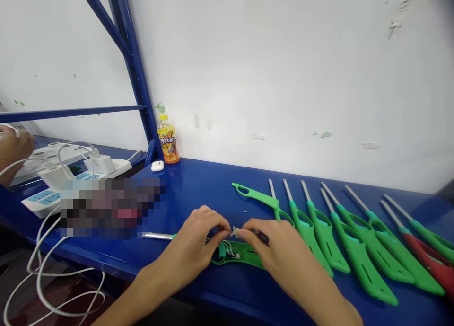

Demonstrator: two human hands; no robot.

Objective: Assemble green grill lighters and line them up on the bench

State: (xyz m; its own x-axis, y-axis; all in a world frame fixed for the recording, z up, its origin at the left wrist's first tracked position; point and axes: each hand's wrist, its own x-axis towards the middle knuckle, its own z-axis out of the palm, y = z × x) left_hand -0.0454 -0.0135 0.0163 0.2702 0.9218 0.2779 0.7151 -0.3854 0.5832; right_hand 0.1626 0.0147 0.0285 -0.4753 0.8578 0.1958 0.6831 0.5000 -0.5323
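An opened green gas lighter [250, 254] lies near the front edge of the blue table, its metal tube [158, 235] pointing left. Thin pale wires and small parts show inside the shell. Just above it, my left hand [204, 233] is closed in a pinch at a thin white wire [233, 232]. My right hand [269, 241] meets it from the right, pinching a small pale part at the wire's end. A dark handle-like object [263, 237] sticks out within my right hand; its kind is unclear. Beyond my hands lies a loose green shell half [257, 195].
Several green lighters [358, 252] and a red one [422, 250] lie in a row on the right. A drink bottle [168, 140] and a white earbud case [157, 166] stand at the back left. Power strips [40, 202] and cables lie left, near another person's hand [16, 146].
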